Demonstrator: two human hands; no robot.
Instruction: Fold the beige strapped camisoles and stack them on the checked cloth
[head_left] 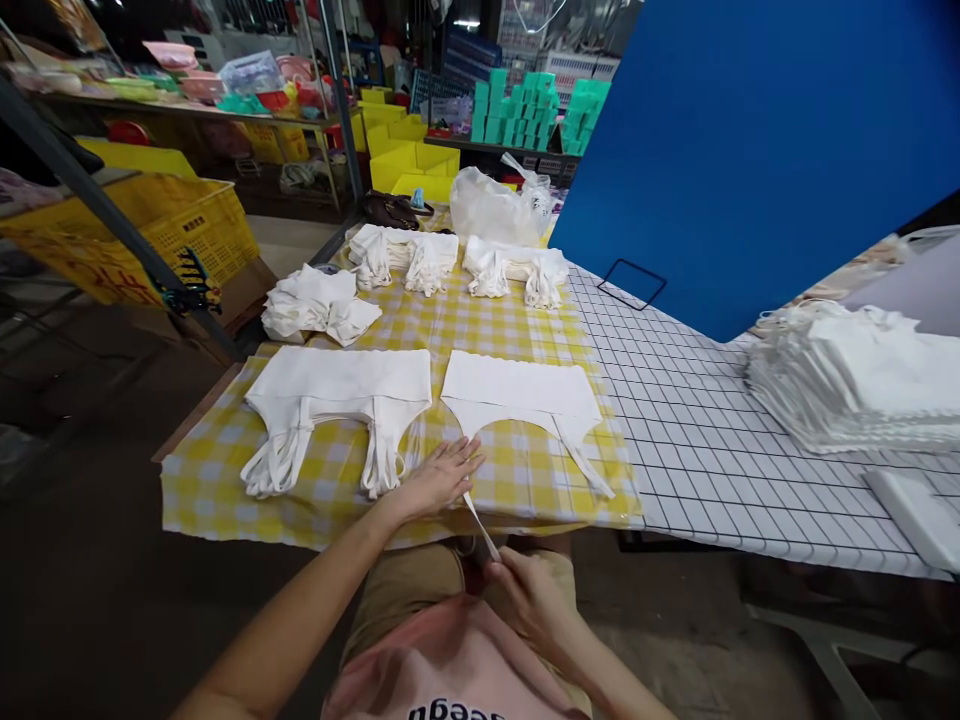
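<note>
A white strappy top [517,385] lies flat near the table's front edge, one of its straps [585,468] trailing to the right. My left hand [442,475] rests flat over the base of its other strap, fingers stretched out. That strap [481,522] runs taut past the table edge to my right hand [521,590], whose fingers are closed on its end above my lap. Left of this top is a flat stack of similar white tops [345,380], with bunched straps hanging toward me.
Two more stacks of white tops [409,245] and a crumpled white pile [315,303] sit farther back on the yellow checked cloth [427,335]. A large blue board [720,150] leans over the grid-patterned cloth at right, near a tall white garment stack [862,380]. A yellow crate [202,235] stands left.
</note>
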